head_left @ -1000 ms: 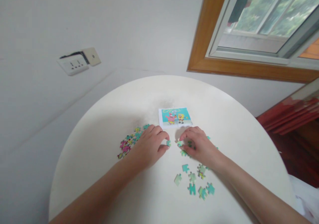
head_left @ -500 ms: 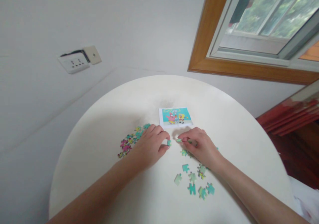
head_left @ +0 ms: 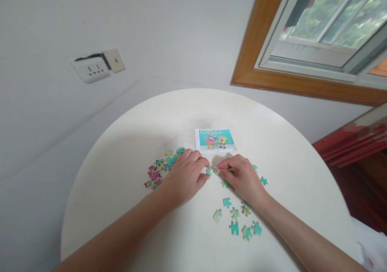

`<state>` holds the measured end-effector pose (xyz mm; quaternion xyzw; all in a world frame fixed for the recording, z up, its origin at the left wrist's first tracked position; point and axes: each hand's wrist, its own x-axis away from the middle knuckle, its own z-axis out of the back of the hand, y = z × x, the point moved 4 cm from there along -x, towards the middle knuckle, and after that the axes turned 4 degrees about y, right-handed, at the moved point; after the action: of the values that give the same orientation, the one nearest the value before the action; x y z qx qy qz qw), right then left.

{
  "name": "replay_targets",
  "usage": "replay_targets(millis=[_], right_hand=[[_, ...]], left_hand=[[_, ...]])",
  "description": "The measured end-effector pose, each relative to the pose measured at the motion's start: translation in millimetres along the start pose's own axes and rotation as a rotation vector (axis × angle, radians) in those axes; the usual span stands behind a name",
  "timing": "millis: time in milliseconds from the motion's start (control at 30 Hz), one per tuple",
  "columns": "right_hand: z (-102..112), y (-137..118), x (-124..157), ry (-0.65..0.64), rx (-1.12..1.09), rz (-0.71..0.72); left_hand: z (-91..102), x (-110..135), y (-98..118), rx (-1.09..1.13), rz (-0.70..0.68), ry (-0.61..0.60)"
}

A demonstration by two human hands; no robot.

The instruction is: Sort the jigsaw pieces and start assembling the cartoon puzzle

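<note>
Pinching a teal piece (head_left: 209, 171), the left hand (head_left: 188, 176) faces the right hand (head_left: 241, 175), whose shallow grip on another piece (head_left: 216, 171) could slip.

No text is legible anywhere (picture card (head_left: 215, 140) included).

Bare arms on this person: left forearm (head_left: 123, 236) and right forearm (head_left: 299, 235) are both showing uncovered right down to the hands. Each is tapering: broad toward the elbow, slimming down into the wrist. Outlines are running smooth on both. The left hand (head_left: 186, 175) and right hand (head_left: 243, 175) are going bare too, backs looking smooth, fingers (head_left: 193, 156) looking slim and rounding off at the tips. Nails are coming across too small for me to read.
</note>
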<state>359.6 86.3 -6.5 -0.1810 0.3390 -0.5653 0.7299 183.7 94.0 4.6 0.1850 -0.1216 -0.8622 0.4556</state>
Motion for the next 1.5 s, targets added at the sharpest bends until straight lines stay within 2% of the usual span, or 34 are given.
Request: replay_targets(millis=[200,500,767,967,1233,1500], right_hand=[[1.2,7.1,-1.0,0.044,0.046,0.044],[1.1,5.6,-3.4,0.006,0.092,0.046],[2.6,5.7,-1.4,-0.043,-0.139,-0.081],[6.8,1.9,-3.7,-0.016,-0.105,-0.003],[3.0,4.7,-2.0,-0.011,-0.080,-0.037],[3.5,-2.9,-2.8,-0.066,0.027,0.090]], left_hand=[[1.9,1.1,1.5,0.012,0.012,-0.018],[0.6,-1.0,2.6,0.024,0.012,-0.026],[2.0,-0.9,3.4,0.013,0.007,-0.023],[0.7,-0.4,2.3,0.015,0.005,-0.015],[0.9,-0.8,2.0,0.010,0.000,-0.019],[1.8,-0.7,2.6,0.020,0.009,-0.019]])
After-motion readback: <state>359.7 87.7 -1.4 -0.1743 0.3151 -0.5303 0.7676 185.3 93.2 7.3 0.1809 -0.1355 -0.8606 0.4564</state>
